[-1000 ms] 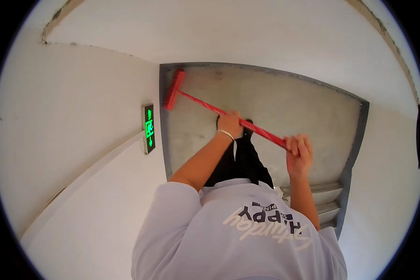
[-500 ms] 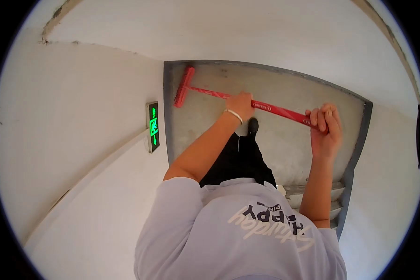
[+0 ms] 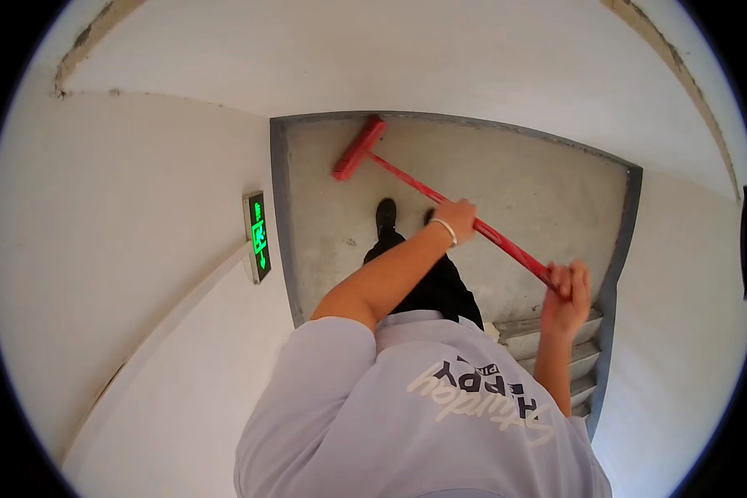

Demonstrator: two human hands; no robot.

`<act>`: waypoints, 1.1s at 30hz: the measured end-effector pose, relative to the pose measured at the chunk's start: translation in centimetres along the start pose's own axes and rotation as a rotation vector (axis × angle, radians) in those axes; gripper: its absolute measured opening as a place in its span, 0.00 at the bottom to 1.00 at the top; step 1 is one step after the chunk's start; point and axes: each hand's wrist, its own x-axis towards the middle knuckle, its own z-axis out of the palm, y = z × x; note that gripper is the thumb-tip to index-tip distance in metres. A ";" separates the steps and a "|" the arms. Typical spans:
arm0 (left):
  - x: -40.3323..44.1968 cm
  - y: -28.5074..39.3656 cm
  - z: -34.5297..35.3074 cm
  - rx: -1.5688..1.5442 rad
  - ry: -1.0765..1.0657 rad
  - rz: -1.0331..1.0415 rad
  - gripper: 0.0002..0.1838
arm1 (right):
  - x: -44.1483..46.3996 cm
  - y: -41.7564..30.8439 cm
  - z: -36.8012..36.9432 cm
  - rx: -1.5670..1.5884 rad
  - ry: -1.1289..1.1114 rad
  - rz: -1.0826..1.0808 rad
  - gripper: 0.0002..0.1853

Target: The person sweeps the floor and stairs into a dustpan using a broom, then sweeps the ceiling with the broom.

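A red broom (image 3: 359, 148) with a wide bristled head rests on the concrete floor, close to the far wall's grey border. Its red patterned handle slants down from the head towards my right side. Partway along that handle, my left hand (image 3: 456, 220) is closed around it, a light bangle on the wrist. My right hand (image 3: 566, 290) grips the handle's end, lower and nearer my body. Both my black shoes (image 3: 386, 213) show beside the handle, one partly hidden by my left hand.
Concrete steps (image 3: 568, 357) lie at my right, beside my body. A lit green exit sign (image 3: 258, 236) is mounted on the left white wall (image 3: 158, 199). A grey painted border (image 3: 280, 199) runs round the landing floor (image 3: 523, 191).
The broom head has moved right, away from the left wall. My right hand has come down towards my body, so the handle slants more steeply. Another shoe has come into view.
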 end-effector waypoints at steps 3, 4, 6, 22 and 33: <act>-1.2 3.7 -0.4 -0.013 -0.053 0.107 0.12 | -2.6 -3.5 -1.1 -0.013 0.002 -0.053 0.06; -1.9 4.7 -0.2 -0.027 -0.080 0.176 0.13 | -3.4 -4.2 -1.6 -0.005 0.003 -0.097 0.05; -3.0 4.7 -0.1 -0.018 -0.115 0.142 0.14 | -3.4 -4.1 -2.7 -0.016 -0.034 -0.094 0.05; -5.9 -2.6 7.5 0.066 0.095 -0.127 0.09 | -3.2 4.4 -4.4 -0.046 -0.174 0.088 0.06; -1.2 12.3 9.1 -0.017 0.183 -0.091 0.09 | -2.9 -4.8 -13.3 0.027 -0.184 -0.192 0.07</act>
